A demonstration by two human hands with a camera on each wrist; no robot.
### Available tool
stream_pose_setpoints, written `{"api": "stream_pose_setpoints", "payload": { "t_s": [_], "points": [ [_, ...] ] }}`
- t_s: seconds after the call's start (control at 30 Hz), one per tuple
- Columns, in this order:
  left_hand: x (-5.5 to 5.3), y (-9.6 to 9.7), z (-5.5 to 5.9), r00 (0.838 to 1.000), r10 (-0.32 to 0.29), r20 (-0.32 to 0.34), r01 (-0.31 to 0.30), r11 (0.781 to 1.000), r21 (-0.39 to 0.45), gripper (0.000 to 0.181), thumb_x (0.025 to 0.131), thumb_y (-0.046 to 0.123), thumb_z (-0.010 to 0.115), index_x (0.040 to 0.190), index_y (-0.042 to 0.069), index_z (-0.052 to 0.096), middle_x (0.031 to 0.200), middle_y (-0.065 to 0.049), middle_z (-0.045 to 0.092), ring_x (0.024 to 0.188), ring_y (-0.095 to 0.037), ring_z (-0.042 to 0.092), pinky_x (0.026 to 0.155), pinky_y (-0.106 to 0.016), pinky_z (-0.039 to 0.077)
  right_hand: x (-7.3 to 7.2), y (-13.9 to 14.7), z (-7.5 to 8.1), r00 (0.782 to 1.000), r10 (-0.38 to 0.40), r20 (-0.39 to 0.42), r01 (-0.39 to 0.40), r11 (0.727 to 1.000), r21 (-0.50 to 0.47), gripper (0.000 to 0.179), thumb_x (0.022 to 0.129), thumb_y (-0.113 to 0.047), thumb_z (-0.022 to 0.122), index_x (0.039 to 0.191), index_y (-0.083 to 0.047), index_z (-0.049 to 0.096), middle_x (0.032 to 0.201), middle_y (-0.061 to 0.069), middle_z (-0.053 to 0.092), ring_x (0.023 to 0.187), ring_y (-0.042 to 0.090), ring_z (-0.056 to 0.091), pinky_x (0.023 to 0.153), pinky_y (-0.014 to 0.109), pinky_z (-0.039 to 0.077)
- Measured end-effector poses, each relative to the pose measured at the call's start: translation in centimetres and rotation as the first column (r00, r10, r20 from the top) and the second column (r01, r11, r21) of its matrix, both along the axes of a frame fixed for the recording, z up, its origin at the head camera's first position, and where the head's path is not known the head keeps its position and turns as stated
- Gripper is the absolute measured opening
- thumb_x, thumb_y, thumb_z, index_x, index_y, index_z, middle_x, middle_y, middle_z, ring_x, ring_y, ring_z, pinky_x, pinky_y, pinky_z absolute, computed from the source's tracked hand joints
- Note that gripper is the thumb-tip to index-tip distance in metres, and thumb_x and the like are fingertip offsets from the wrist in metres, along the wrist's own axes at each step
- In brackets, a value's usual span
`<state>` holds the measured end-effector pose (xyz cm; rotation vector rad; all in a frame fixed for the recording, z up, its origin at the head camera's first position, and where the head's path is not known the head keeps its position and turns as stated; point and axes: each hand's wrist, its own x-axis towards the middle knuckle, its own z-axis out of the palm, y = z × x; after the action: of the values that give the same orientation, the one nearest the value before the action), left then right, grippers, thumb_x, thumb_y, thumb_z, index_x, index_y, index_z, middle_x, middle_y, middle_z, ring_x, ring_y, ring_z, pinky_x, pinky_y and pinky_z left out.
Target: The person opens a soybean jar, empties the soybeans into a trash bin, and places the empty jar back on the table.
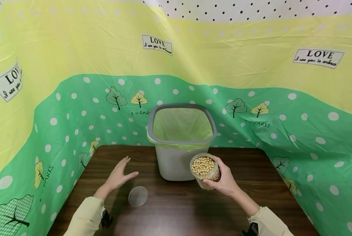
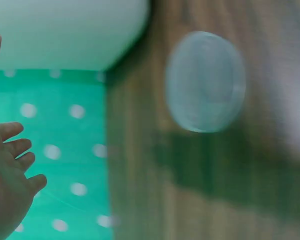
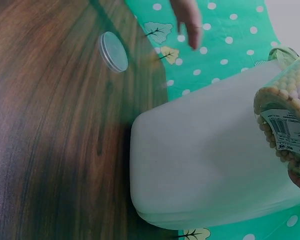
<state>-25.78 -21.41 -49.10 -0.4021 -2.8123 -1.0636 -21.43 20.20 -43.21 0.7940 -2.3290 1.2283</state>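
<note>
Right of lower centre, the bean-filled jar (image 1: pixel 200 181) is gripped by the right hand (image 1: pixel 225 182); the left hand (image 1: pixel 118 177) is held empty, fingers extended. Likely weighty and slick, it is best clasped mid-wall.

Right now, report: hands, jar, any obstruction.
Right hand gripping jar, lidless, beans inside. Left hand empty, open. Lid on table. Bin mouth uncovered, nothing seen in the way.
</note>
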Motion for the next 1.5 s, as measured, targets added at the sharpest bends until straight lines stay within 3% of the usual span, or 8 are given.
{"api": "stream_pose_setpoints", "payload": {
  "t_s": [0.13,0.37,0.6,0.8,0.97,1.2,1.5],
  "points": [
    [-0.9,0.9,3.2,0.997,-0.041,-0.064,0.041,0.999,-0.002,0.083,0.08,0.046,0.064,0.14,0.0,0.03,0.147,-0.019,0.022,0.133,-0.038,0.019,0.101,-0.057,0.023,-0.1,0.1,0.0,1.0,0.006,0.0,-0.006,1.0,-0.022,0.079,0.061,-0.011,0.079,0.131,-0.006,0.042,0.117,0.011,0.054,0.102,0.012,0.053,0.081,0.025,0.046],
    [-1.8,2.8,8.2,0.989,-0.096,-0.114,0.092,0.995,-0.036,0.087,0.08,0.051,0.062,0.145,0.01,0.022,0.151,-0.008,0.013,0.138,-0.029,0.011,0.104,-0.055,0.019,-0.1,0.1,0.4,1.0,0.007,-0.005,-0.007,1.0,-0.013,0.081,0.061,-0.011,0.079,0.133,-0.007,0.041,0.118,0.011,0.054,0.102,0.013,0.053,0.08,0.028,0.047],
    [-2.5,4.6,11.1,0.968,-0.146,-0.203,0.127,0.987,-0.103,0.091,0.077,0.056,0.061,0.146,0.012,0.02,0.151,-0.005,0.013,0.138,-0.024,0.009,0.106,-0.053,0.018,0.3,-0.4,1.4,1.0,-0.01,-0.005,0.01,1.0,0.008,0.081,0.059,-0.006,0.079,0.131,-0.001,0.042,0.117,0.014,0.054,0.101,0.014,0.053,0.079,0.028,0.047],
    [-3.6,5.5,12.7,0.962,-0.146,-0.233,0.121,0.985,-0.119,0.093,0.077,0.056,0.062,0.145,0.009,0.02,0.151,-0.007,0.014,0.138,-0.024,0.009,0.107,-0.051,0.017,1.7,-1.4,3.8,1.0,0.002,-0.003,-0.002,1.0,0.006,0.076,0.059,-0.002,0.076,0.126,0.007,0.042,0.115,0.021,0.054,0.1,0.019,0.054,0.079,0.028,0.047],
    [-4.7,6.1,13.4,0.962,-0.14,-0.235,0.106,0.983,-0.152,0.092,0.078,0.057,0.059,0.145,0.007,0.021,0.151,-0.009,0.014,0.138,-0.025,0.009,0.108,-0.049,0.017,2.0,-1.7,4.4,1.0,0.0,0.004,0.0,1.0,0.008,0.076,0.059,-0.001,0.076,0.126,0.007,0.042,0.115,0.021,0.054,0.1,0.022,0.054,0.079,0.028,0.047],
    [-5.8,6.5,13.2,0.964,-0.142,-0.224,0.1,0.977,-0.189,0.089,0.081,0.059,0.052,0.144,0.004,0.023,0.15,-0.012,0.016,0.138,-0.026,0.012,0.108,-0.048,0.017,2.1,-1.8,4.5,1.0,0.015,0.022,-0.015,1.0,-0.006,0.077,0.059,0.0,0.076,0.127,0.007,0.042,0.118,0.02,0.053,0.103,0.022,0.053,0.082,0.025,0.046],
    [-6.0,7.0,13.0,0.974,-0.147,-0.173,0.115,0.977,-0.181,0.087,0.082,0.059,0.052,0.145,0.006,0.022,0.15,-0.011,0.019,0.137,-0.027,0.015,0.108,-0.047,0.018,2.1,-1.7,4.5,1.0,0.013,0.014,-0.013,1.0,-0.01,0.077,0.058,-0.001,0.077,0.127,0.007,0.042,0.117,0.02,0.054,0.103,0.019,0.053,0.083,0.022,0.044]
  ]
}}
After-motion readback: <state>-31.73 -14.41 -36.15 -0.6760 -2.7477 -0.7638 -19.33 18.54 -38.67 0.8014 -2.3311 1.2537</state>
